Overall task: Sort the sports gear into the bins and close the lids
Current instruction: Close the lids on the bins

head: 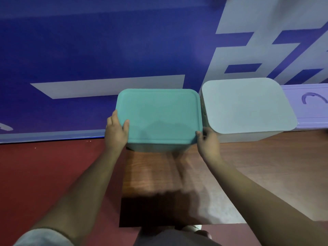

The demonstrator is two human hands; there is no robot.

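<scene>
The teal lid (159, 116) lies flat on top of the teal bin (158, 148), covering it fully; of the bin only a strip of the front wall shows beneath the lid's near edge. The bin stands at the far edge of the wooden desk (159, 183), close against the blue wall banner (88, 50) behind it.

The left hand (116, 132) holds the lid's near left corner: the thumb lies on the top surface just inside the raised rim, and the fingers (113, 116) wrap the left edge and curl under it, closed on the lid. The right hand (206, 139) is at the near right corner, its fingers pinched on the rim there, thumb and fingertips touching the lid's edge. Both bare forearms reach in from the bottom of the view, and a grey sleeve (44, 237) shows at the lower left.

Just beside the teal bin, to its right and nearly touching it, stands a pale grey-blue bin (248, 135) with its own lid (248, 105) seated flat on top. It rests on the same desk, slightly farther back. No sports gear is in sight; whatever the bins hold is hidden by the lids.

The banner carries large white blocks and strokes across the blue. Behind the pale bin at the far right sits a light lavender panel (310, 107) with a curved purple mark. Left of the desk the floor (53, 166) is dark red.
</scene>
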